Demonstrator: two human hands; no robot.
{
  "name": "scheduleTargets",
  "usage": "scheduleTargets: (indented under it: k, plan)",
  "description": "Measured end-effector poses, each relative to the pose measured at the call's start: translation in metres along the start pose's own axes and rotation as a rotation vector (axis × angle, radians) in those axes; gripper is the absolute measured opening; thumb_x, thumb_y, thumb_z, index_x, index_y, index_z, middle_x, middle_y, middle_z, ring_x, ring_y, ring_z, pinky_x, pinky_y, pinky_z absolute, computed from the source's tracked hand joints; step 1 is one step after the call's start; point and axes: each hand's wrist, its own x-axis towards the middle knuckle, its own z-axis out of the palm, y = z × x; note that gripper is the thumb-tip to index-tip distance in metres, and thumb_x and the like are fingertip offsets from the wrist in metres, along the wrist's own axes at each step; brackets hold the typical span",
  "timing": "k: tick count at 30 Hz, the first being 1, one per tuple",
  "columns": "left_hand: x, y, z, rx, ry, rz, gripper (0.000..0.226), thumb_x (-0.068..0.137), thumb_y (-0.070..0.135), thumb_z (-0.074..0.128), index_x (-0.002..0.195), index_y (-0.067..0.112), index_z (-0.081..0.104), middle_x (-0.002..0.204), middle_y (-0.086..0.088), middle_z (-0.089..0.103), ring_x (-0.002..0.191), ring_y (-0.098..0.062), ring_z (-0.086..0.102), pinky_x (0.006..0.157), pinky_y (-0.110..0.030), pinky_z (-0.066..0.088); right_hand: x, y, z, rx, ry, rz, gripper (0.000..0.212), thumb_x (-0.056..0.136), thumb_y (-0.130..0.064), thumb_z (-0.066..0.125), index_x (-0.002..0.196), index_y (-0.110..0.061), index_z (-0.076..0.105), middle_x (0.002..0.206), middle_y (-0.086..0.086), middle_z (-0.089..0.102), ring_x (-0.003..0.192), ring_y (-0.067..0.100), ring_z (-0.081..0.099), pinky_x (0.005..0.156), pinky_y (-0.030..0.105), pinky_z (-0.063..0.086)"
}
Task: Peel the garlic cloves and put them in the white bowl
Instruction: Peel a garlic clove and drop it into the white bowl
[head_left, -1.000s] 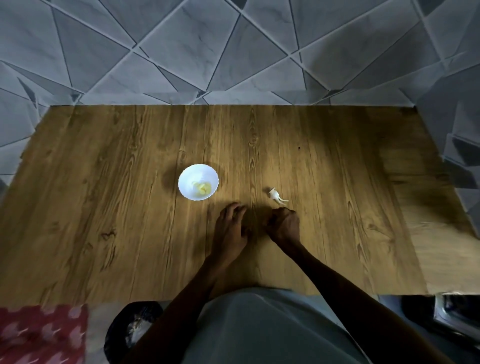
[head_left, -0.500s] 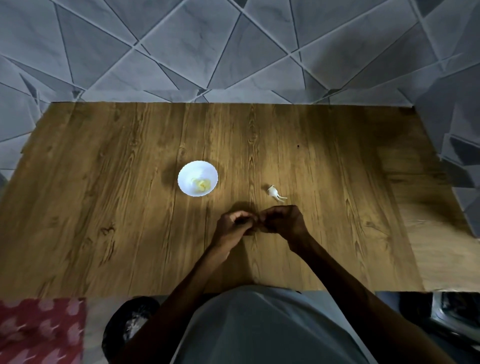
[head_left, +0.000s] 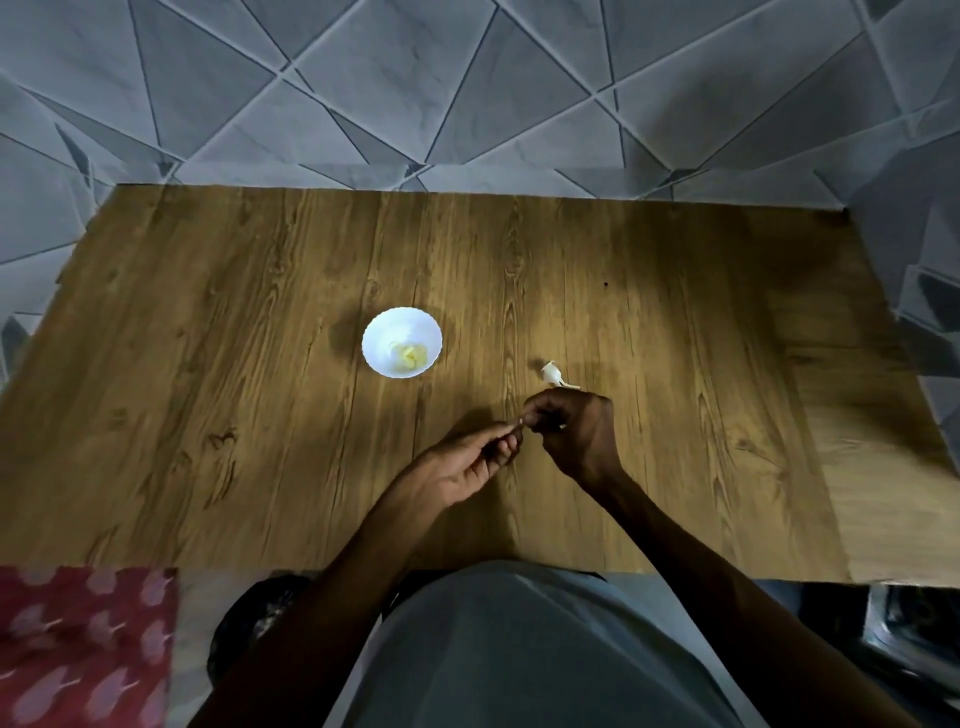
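A small white bowl (head_left: 379, 332) stands on the wooden table (head_left: 208, 415), with pale yellow peeled garlic (head_left: 408, 356) lying inside it. My two hands meet a little above the table, to the right of and nearer than the bowl. My left hand (head_left: 462, 465) pinches a small garlic clove (head_left: 520, 420) at its fingertips. My right hand (head_left: 571, 431) is curled, its fingertips at the same clove, most of which the fingers hide. Just beyond my right hand a white scrap of garlic skin (head_left: 551, 373) lies on the wood.
A grey patterned wall (head_left: 467, 88) runs behind the table's far edge. A red patterned cloth (head_left: 78, 644) and a dark round object (head_left: 249, 623) sit below the near edge at the left. A dark metallic thing (head_left: 914, 634) shows at the lower right.
Both hands have lifted from the table and come together, fingertips now working on a clove. The bowl and the skin scrap have stayed put.
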Motion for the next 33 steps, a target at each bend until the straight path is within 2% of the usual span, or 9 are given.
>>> scheduleTargets:
  k: [2,7,11,14,16,19,24,28,33]
  plan:
    - [0.000,-0.002,-0.001,0.148,-0.006,0.173,0.012,0.090,0.002,0.062,0.085,0.000,0.073,0.076,-0.008,0.068,0.067,-0.010,0.061,0.063,-0.019,0.053,0.004,-0.002,-0.003,0.128,-0.045,0.156,0.015,0.080,0.007,0.072,0.083,-0.008,0.075,0.077,-0.003,0.073,0.071,0.008,0.070,0.065,0.022,0.059]
    - [0.001,0.002,-0.001,0.897,0.018,0.715,0.008,0.092,0.008,0.064,0.093,0.001,0.069,0.074,-0.005,0.069,0.064,-0.014,0.064,0.066,-0.024,0.053,0.011,-0.008,-0.014,0.641,-0.180,0.687,0.010,0.087,0.006,0.064,0.095,0.010,0.070,0.082,0.014,0.072,0.075,0.021,0.070,0.067,0.028,0.057]
    - [0.001,0.005,-0.003,1.192,0.022,0.961,0.004,0.091,0.011,0.066,0.093,0.011,0.069,0.082,0.005,0.070,0.074,-0.003,0.066,0.072,-0.021,0.054,0.017,-0.008,-0.015,0.883,-0.261,1.001,0.017,0.092,0.007,0.053,0.104,0.009,0.066,0.082,0.013,0.069,0.072,0.017,0.067,0.064,0.023,0.056]
    - [0.005,0.007,-0.006,1.368,0.008,1.070,0.005,0.090,0.013,0.066,0.095,0.012,0.069,0.088,0.007,0.070,0.083,-0.003,0.065,0.076,-0.024,0.055,0.018,-0.003,-0.013,1.000,-0.273,1.147,0.019,0.096,0.006,0.048,0.099,0.003,0.066,0.082,0.013,0.068,0.073,0.017,0.065,0.063,0.024,0.056]
    - [0.005,0.007,-0.007,1.312,0.015,0.998,0.005,0.091,0.011,0.065,0.094,0.012,0.069,0.085,0.007,0.070,0.079,-0.003,0.065,0.075,-0.022,0.055,0.016,0.000,-0.011,0.933,-0.238,1.080,0.016,0.095,0.004,0.051,0.097,0.003,0.067,0.084,0.013,0.068,0.075,0.018,0.066,0.068,0.026,0.057]
    - [0.007,0.008,-0.011,1.186,0.071,0.868,0.004,0.091,0.010,0.066,0.093,0.010,0.069,0.081,0.004,0.070,0.068,-0.008,0.067,0.070,-0.022,0.055,0.013,0.005,-0.006,0.584,-0.175,0.750,0.010,0.092,0.004,0.058,0.091,0.005,0.068,0.085,0.013,0.071,0.080,0.023,0.071,0.074,0.033,0.060]
    - [0.016,0.013,-0.018,1.169,0.141,0.838,0.004,0.090,0.013,0.068,0.093,0.014,0.070,0.080,0.008,0.070,0.067,-0.003,0.067,0.070,-0.018,0.054,0.019,0.016,0.003,0.059,-0.239,0.420,0.007,0.087,0.000,0.069,0.088,-0.006,0.073,0.077,0.005,0.073,0.065,0.013,0.073,0.062,0.032,0.062]
    - [0.021,0.017,-0.021,1.196,0.173,0.863,0.008,0.089,0.014,0.069,0.096,0.014,0.072,0.086,0.008,0.071,0.081,-0.002,0.066,0.078,-0.019,0.054,0.023,0.016,0.007,-0.032,-0.204,0.402,0.006,0.087,-0.012,0.072,0.081,-0.013,0.073,0.072,0.001,0.073,0.059,0.010,0.071,0.057,0.031,0.061]
    - [0.023,0.021,-0.018,1.242,0.206,0.910,0.008,0.087,0.011,0.068,0.092,0.015,0.072,0.084,0.007,0.071,0.080,-0.001,0.064,0.073,-0.013,0.049,0.027,0.012,0.009,0.200,-0.208,0.533,0.010,0.090,-0.007,0.068,0.095,-0.001,0.073,0.080,0.010,0.075,0.070,0.018,0.074,0.066,0.034,0.063]
